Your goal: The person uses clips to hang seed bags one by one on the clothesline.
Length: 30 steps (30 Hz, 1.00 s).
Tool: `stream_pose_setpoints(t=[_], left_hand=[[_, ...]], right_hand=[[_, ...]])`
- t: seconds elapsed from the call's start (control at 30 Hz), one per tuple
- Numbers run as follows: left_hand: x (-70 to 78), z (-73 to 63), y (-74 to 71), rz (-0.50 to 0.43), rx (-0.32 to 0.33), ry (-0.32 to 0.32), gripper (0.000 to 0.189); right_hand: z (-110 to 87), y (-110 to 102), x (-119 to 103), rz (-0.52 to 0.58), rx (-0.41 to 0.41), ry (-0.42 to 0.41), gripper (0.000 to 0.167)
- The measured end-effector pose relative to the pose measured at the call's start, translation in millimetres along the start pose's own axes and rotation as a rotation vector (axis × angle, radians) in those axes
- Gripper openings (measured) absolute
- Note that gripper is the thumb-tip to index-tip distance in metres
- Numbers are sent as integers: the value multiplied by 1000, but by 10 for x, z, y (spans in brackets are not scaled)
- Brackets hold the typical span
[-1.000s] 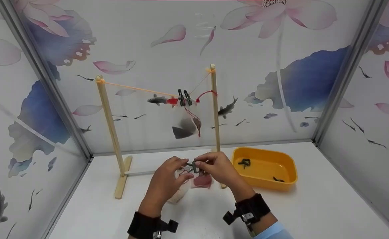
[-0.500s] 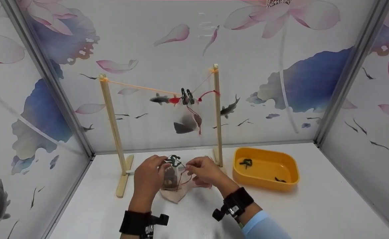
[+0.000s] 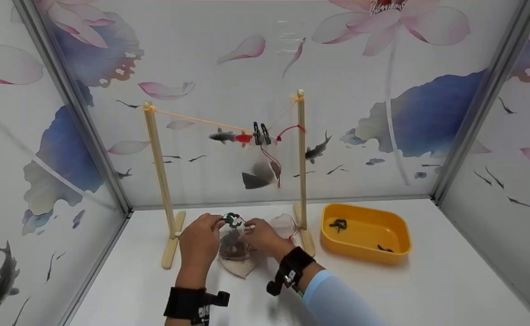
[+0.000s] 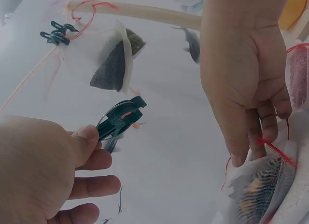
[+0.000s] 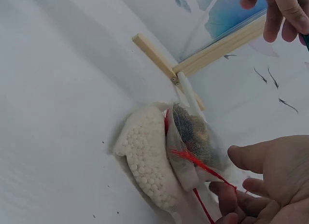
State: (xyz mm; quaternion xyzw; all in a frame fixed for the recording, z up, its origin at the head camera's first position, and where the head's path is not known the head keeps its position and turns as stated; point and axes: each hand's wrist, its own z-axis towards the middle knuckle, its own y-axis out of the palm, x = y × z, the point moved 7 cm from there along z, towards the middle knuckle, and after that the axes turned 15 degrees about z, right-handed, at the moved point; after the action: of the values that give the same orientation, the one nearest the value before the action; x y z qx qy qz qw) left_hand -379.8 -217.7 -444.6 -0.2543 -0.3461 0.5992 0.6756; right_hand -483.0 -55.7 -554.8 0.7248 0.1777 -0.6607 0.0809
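Right hand [image 3: 264,236] further left; mesh bag [image 5: 195,134] at its fingertips [image 5: 235,153]

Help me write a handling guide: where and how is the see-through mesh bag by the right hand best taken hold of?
Probably pinch the mesh bag at its thin upper end, near the red drawstring, coming from above, where the right hand is. Its contents bulge lower down, leaving that end slimmer, and a pale lumpy bag crowds the near side.

Black wristbands [image 3: 184,302], light blue sleeve [image 3: 337,299]
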Motion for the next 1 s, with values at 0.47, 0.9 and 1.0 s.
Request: stream_pose_setpoints(t=[0.47, 0.9, 1.0], left_hand=[[61, -8, 4, -31, -9, -20, 18], [102, 48, -184, -48, 126, -6, 15], [136, 115, -278, -54, 156, 8, 15]], right_hand=[[-93, -132, -30, 13, 102, -49, 19], [-623, -626, -905, -371, 216, -454, 17], [-710, -758, -1071, -379, 206, -491, 18]])
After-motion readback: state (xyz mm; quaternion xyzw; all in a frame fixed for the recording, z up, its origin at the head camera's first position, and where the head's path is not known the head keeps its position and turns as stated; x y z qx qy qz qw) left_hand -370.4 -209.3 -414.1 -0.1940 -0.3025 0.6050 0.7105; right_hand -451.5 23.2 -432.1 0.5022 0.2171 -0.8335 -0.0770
